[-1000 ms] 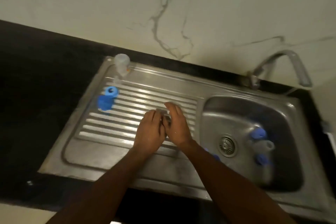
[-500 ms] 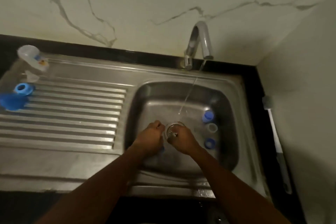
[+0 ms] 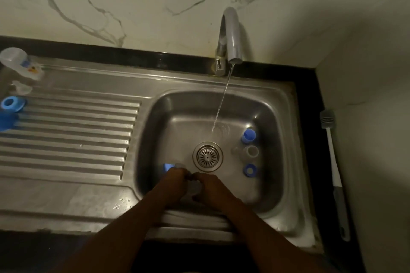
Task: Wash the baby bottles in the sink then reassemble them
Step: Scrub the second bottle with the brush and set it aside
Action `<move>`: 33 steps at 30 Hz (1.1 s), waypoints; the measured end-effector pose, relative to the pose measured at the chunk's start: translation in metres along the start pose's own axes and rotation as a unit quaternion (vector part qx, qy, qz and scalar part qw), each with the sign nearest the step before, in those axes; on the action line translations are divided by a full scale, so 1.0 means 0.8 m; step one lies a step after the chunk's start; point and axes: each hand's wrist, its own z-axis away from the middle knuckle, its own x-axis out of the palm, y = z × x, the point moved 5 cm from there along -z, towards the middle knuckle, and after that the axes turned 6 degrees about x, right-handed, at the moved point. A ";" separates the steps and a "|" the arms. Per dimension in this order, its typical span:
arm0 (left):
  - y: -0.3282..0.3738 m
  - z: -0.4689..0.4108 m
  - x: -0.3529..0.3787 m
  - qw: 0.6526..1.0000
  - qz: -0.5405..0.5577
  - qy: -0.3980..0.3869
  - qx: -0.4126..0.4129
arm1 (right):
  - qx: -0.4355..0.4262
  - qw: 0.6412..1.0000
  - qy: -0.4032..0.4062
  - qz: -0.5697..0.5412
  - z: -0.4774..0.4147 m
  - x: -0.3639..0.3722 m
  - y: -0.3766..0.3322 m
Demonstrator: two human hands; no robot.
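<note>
My left hand and my right hand meet low in the sink basin, near its front wall. Their fingers curl round a small clear bottle part held between them; its shape is mostly hidden. A blue piece lies just behind my left hand. By the right wall of the basin sit a blue cap, a clear bottle and a blue ring. On the drainboard's far left are another clear bottle, a clear teat, a blue collar and a blue cap.
The faucet runs a thin stream into the basin behind the drain strainer. A long bottle brush lies on the black counter along the right wall. The ribbed drainboard stretches left of the basin.
My hands moved from the drainboard into the basin with the clear part, then drew back from the drain to the front wall. The view swung right.
</note>
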 end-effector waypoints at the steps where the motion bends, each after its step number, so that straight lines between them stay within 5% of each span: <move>1: 0.002 -0.002 0.000 1.000 0.014 0.000 0.003 | -0.002 1.000 0.003 -0.007 0.002 -0.004 0.003; 4: 0.009 -0.009 -0.018 0.999 0.039 0.033 0.000 | 0.026 0.997 0.052 -0.059 0.004 -0.039 0.009; 10: 0.022 -0.026 -0.060 0.988 0.097 0.118 0.021 | 0.045 0.944 0.278 -0.171 -0.033 -0.169 -0.022; 16: 0.023 -0.046 -0.066 0.981 0.133 0.134 0.037 | 0.051 0.910 0.338 -0.233 -0.076 -0.202 -0.062; 24: 0.040 -0.060 -0.083 0.933 0.293 0.211 -0.001 | 0.069 0.910 0.342 -0.226 -0.059 -0.188 -0.062; 29: 0.076 -0.059 -0.095 0.802 0.567 0.171 -0.080 | 0.083 0.895 0.297 -0.322 -0.056 -0.212 -0.083; 30: 0.089 -0.058 -0.096 0.774 0.614 0.143 -0.059 | 0.100 0.872 0.255 -0.406 -0.056 -0.209 -0.083; 33: 0.125 -0.052 -0.110 0.769 0.615 0.161 0.059 | 0.115 0.778 0.124 -0.606 -0.053 -0.192 -0.089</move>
